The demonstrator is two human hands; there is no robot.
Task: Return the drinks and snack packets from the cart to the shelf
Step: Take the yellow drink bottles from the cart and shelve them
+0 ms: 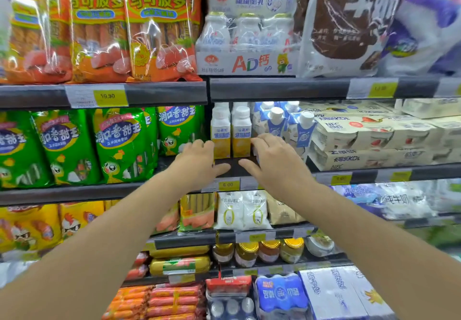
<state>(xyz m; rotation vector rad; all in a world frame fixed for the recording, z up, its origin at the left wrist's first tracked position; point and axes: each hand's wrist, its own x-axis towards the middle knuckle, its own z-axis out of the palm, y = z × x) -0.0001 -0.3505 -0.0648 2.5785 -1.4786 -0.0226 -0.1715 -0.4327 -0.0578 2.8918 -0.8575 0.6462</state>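
I see the shelf [279, 170] carrying 2 yellow drink bottles [230, 135], green snack packets [119, 145] left, yogurt packs [374, 140] right.

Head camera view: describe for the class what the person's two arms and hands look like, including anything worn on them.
Both forearms are bare as far as the frame shows: no sleeves visible. The left hand and the right hand wear no gloves, and no rings, watch or bracelets can be seen on the fingers or wrists. No markings show on either arm.
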